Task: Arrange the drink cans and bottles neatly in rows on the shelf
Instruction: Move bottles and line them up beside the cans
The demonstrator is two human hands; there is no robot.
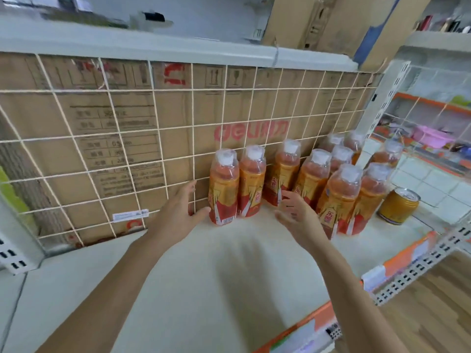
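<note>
Two bare forearms rise from the bottom edge, elbows cut off by the frame. The left hand (182,207) is released, fingers straight and spread toward the wire grid (102,149), thumb tip just beside the base of the leftmost bottle (224,189); whether it touches is hard to tell. The right hand (295,212) is motion-blurred, fingers loose and apart, gripping nothing, and it hides the foot of the third bottle along the grid. The orange tea bottles (339,200), clear film over their caps, stand upright right of centre on the cream shelf (204,271): four along the grid, others clustered in front and behind to the right, the farthest partly hidden and too blurred to count. A gold can (398,205) stands apart at the cluster's right, near the shelf's end. Behind the grid a cardboard box (76,118) fills the back, its print unreadable. Bare shelf spreads left and forward of the bottles to the orange price rail (407,253) on the front edge.
</note>
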